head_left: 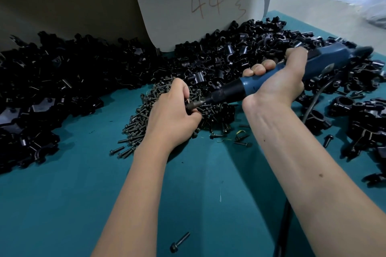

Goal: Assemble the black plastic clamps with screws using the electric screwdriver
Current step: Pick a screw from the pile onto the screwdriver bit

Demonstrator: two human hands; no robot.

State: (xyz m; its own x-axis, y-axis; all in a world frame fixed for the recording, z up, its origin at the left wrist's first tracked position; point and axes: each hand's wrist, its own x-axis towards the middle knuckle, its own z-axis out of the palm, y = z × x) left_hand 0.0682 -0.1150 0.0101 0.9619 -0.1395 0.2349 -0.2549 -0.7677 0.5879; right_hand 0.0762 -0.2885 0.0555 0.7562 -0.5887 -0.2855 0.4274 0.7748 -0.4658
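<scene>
A big heap of black plastic parts lies on the far left of the teal table. The heap is so dark that it is hard to tell one part from the next, and the picture's left edge cuts it off.

Next comes a pile of small dark screws in the middle of the table. The left hand rests on top of this pile. Its fingers are curled in tight around something small at the tip of the tool, but the hand hides that thing, so I cannot tell if it is a screw or a clamp piece. One loose screw lies alone near the bottom, close to the left arm.

Behind the screws stands a pale card with "44" written on it in red. Its lower edge is hidden by a second heap of black clamps.

The right hand is wrapped around the blue electric screwdriver. The tool lies tilted, with its black nose pointing left into the left hand. The back end of the tool looks blurry. Its dark cord drops behind the right wrist and is partly hidden.

On the far right sits another bunch of black clamps, cut off by the picture's edge.
</scene>
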